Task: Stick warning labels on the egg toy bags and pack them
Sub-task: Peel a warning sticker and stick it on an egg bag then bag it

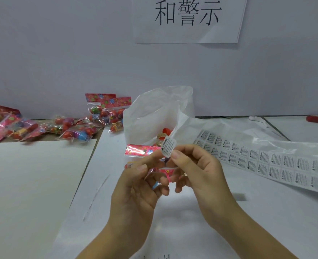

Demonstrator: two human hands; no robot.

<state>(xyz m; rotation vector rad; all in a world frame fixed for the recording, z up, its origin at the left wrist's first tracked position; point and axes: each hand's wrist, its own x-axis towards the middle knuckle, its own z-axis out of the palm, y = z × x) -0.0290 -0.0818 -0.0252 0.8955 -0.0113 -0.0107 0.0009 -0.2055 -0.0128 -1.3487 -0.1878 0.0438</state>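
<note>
My right hand point(195, 169) pinches a small white warning label point(168, 148) between thumb and forefinger, the label standing upright above the fingertips. My left hand point(143, 182) grips an egg toy bag point(165, 172) with a red flowered header, mostly hidden between both hands. A sheet of warning labels point(266, 159) lies flat to the right. Behind the hands stands an open white plastic bag point(154, 113) with egg toy bags inside, one red header point(141, 150) showing at its mouth.
Several egg toy bags point(76, 129) lie in a pile at the left rear, two more point(107, 109) leaning against the wall. A beige board point(33, 174) covers the table's left part. A paper sign point(188, 19) hangs on the wall. A red object point(316, 119) sits far right.
</note>
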